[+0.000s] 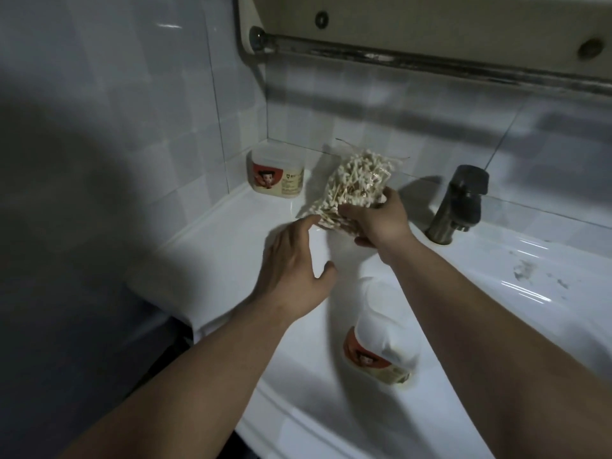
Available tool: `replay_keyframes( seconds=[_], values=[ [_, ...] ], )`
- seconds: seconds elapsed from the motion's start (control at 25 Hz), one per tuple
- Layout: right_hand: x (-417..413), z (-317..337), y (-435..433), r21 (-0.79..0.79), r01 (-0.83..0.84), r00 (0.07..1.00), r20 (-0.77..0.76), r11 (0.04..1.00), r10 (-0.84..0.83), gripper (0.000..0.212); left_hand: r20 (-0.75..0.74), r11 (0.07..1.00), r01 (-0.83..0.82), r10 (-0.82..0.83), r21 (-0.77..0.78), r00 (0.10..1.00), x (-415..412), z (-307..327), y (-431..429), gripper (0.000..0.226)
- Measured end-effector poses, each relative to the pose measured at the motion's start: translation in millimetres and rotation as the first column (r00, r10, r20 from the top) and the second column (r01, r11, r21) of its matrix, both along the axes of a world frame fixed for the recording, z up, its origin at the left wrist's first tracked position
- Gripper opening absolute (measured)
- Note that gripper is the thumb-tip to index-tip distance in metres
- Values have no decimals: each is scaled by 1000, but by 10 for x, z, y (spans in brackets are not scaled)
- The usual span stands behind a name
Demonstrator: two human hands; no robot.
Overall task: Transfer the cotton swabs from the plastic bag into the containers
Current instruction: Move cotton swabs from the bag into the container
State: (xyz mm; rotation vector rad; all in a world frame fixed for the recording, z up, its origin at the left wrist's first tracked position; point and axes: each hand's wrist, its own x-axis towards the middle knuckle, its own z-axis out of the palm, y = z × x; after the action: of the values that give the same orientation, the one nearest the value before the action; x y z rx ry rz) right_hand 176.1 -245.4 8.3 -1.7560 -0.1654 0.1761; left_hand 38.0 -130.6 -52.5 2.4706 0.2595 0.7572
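A clear plastic bag of cotton swabs (356, 185) is held above the back left of the white sink top, with my right hand (381, 220) gripping its lower end. My left hand (294, 270) is spread out just left of the bag, its index fingertip near the bag's bottom corner, holding nothing. One white container (276, 173) with a red label stands upright in the back left corner by the tiled wall. A second white container (381, 342) with the same label lies tilted inside the basin, near my right forearm.
A dark metal faucet (458, 203) rises at the back right of the white sink (496, 276). A cabinet with a metal rail (414, 58) hangs above. Tiled walls close the left and back. Dark smudges mark the sink top at right.
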Motion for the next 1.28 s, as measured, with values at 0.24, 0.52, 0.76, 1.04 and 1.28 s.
replay_keyframes(
  seconds=[0.24, 0.52, 0.76, 1.04, 1.28],
  values=[
    [-456, -2, -507, -101, -109, 993, 22, 989, 112, 73, -25, 998, -37, 36, -52, 999, -38, 86, -4, 67],
    [-1060, 4, -1277, -237, -227, 971, 18, 944, 238, 77, -77, 990, 57, -67, -126, 995, -186, 205, -143, 48],
    [-1253, -68, -2141, -303, -243, 949, 122, 922, 290, 77, 37, 299, 140, -328, -944, 944, -267, 596, -841, 39],
    [-1206, -421, -2713, -313, -44, 985, 146, 949, 94, 51, -70, 521, 239, -505, -819, 861, -237, 568, -1600, 12],
    [-1199, -484, -2729, -541, -64, 978, 135, 839, 161, 32, -190, 768, 254, -436, -587, 880, -213, 224, -1799, 21]
  ],
)
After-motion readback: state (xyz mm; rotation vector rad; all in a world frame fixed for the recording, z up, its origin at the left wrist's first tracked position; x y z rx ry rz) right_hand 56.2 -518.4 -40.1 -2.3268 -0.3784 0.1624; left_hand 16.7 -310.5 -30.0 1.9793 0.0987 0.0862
